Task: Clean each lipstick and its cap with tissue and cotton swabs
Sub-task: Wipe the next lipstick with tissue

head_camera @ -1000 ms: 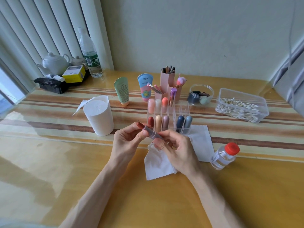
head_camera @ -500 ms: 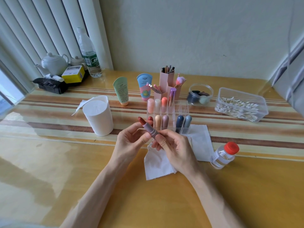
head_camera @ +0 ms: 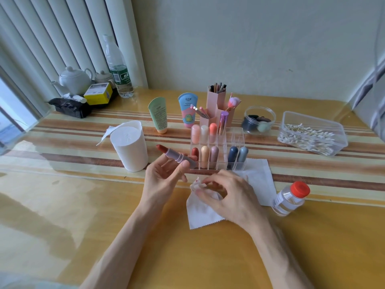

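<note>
Nearest, a white tissue [head_camera: 205, 217] lies flat on the table [head_camera: 104, 215]. Its far corner is bunched up and pinched between the thumb and fingertips of the right grip [head_camera: 231, 195], which curls down over it. Faint red marks show on the bunched part, so it is probably being gathered into a wiping pad.

Just left of that, the left grip [head_camera: 164, 180] is closed round the base of the lipstick [head_camera: 174, 156], thumb across the mauve barrel. It holds the stick tilted, the red-brown bullet pointing up and away to the left, bare and free of the fingers, seemingly so the tissue can reach it. I cannot find the cap; it may lie hidden under the right grip.

Just beyond both grips stands the clear organiser [head_camera: 237, 142], with other capped lipsticks upright in it, handy for their turn. Right of the right grip is a red-capped bottle [head_camera: 290, 198], and left of the left grip the tissue roll [head_camera: 130, 149]. Farthest off, to the right, sits the box of cotton swabs [head_camera: 312, 134].
</note>
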`<state>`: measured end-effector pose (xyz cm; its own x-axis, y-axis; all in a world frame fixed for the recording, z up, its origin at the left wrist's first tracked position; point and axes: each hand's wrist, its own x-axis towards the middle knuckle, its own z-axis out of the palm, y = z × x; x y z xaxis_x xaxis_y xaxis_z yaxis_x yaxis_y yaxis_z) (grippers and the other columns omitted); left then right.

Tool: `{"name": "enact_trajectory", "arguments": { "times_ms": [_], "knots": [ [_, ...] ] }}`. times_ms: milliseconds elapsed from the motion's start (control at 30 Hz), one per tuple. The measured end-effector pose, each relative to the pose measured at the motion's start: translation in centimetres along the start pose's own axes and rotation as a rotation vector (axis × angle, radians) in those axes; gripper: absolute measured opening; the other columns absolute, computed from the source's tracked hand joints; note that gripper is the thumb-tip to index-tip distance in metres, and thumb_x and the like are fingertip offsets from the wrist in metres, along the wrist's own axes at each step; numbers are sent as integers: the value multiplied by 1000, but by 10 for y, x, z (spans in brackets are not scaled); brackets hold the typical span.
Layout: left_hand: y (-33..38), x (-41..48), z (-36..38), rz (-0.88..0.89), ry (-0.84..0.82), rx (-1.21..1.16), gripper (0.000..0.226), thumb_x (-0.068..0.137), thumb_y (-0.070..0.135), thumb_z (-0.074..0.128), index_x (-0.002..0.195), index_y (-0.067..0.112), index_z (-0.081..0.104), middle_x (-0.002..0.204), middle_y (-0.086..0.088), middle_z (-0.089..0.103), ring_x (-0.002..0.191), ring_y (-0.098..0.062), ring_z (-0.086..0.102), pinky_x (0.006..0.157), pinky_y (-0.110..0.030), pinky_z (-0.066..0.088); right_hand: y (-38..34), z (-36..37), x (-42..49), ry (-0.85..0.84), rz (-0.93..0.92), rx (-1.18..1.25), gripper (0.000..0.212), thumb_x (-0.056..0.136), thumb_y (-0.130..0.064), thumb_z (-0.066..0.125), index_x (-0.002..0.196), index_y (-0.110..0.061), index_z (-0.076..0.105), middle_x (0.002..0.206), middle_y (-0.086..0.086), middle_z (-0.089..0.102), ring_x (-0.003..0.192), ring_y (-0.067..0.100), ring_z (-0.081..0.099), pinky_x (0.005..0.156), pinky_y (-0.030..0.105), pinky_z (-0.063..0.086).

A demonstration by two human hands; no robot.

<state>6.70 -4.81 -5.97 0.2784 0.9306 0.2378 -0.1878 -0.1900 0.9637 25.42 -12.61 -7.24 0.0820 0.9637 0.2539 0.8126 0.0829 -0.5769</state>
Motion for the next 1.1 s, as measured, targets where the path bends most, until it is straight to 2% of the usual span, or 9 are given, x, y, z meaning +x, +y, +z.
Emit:
{"name": "enact_trajectory", "arguments": {
  "times_ms": [67,133,300,467,533,700,900,1000,1100],
  "knots": [
    [1,0,-1,-5,16,-24,28,95,17,68,107,-8,68,99,-11,79,84,-20,71,64,-29,54,-1,2,-2,-100,10,-73,51,80,-80,65,116,-45,71,99,-21,59,99,-2,56,80,21,47],
    [2,0,-1,-3,10,-26,29,97,18,67,106,-9,67,94,-12,78,79,-20,69,62,-29,52,-2,0,-2,-106,-4,-55,41,83,-68,73,114,-42,72,99,-19,58,97,-1,56,78,14,42],
    [0,-2,-4,-27,-50,-32,26,103,21,62,110,-3,68,90,-14,71,73,-23,62,64,-29,52,-5,3,0,-59,-15,111,18,93,-43,76,103,-28,77,96,-21,65,94,1,63,79,24,52],
    [-1,-5,-4,-96,-201,-110,34,103,32,63,112,1,72,90,-20,65,71,-26,52,66,-31,51,-8,-5,2,97,10,215,26,97,-44,66,112,-23,71,98,-17,76,88,0,71,71,25,58],
    [-1,-6,-3,-113,-252,-110,35,98,29,65,115,0,72,88,-13,70,69,-25,56,67,-31,52,-8,-8,2,178,7,248,27,94,-40,72,112,-21,73,98,-15,78,89,0,73,71,23,59],
    [-4,-7,-2,-165,-261,-106,32,94,20,70,108,-8,68,89,-16,76,66,-18,64,69,-29,57,-8,-15,3,338,0,286,23,84,-30,86,103,-18,79,94,-20,76,93,-4,71,76,7,49],
    [-4,-7,0,-175,-334,-101,28,97,25,68,108,-1,68,95,-18,75,70,-20,64,67,-29,56,-11,-16,5,188,-8,519,21,96,-20,73,116,-16,79,108,-12,78,112,7,71,94,14,50],
    [-4,-6,0,-183,-353,-94,30,99,24,65,111,-3,67,96,-16,74,72,-20,62,68,-29,55,-14,-20,5,227,99,648,14,92,-30,76,99,-20,82,90,-12,79,94,5,72,80,13,50],
    [-5,-7,1,-192,-382,-77,25,103,17,59,113,-4,66,95,-12,74,74,-19,62,69,-30,56,-15,-18,6,243,195,756,20,91,-40,76,89,-21,82,81,-2,76,83,16,70,75,28,52]
  ]
}}
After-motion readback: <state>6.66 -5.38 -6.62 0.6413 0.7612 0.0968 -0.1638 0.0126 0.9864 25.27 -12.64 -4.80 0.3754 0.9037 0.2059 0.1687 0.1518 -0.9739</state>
